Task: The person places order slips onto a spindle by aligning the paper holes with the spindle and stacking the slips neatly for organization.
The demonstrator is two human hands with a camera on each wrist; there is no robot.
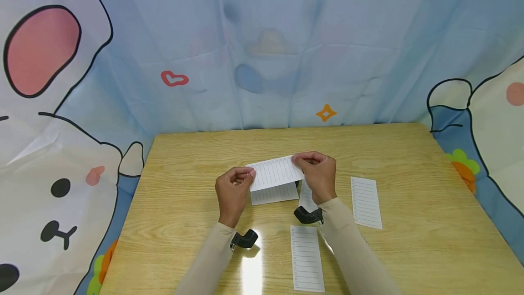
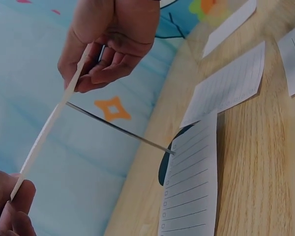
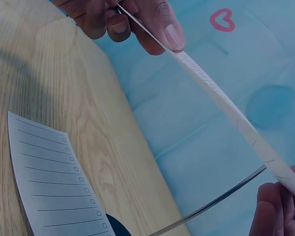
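A white checklist sheet (image 1: 275, 172), lined with small check boxes, is stretched between both hands above the table. The left hand (image 1: 235, 192) pinches its left end; the right hand (image 1: 318, 174) pinches its upper right corner. In the left wrist view, a thin metal rod (image 2: 120, 129) of a paper spike rises to the held sheet, its tip right at the paper's underside. Below, another checklist sheet (image 2: 189, 182) lies over the spike's dark round base (image 2: 165, 167), with the rod's foot at that sheet's edge. The right hand partly hides the base in the head view.
Loose checklist sheets lie on the wooden table (image 1: 172, 222): one (image 1: 306, 197) partly under the right wrist, one (image 1: 366, 202) to the right, one (image 1: 308, 258) near the front between the forearms. A printed blue curtain (image 1: 262, 94) hangs behind the table's far edge.
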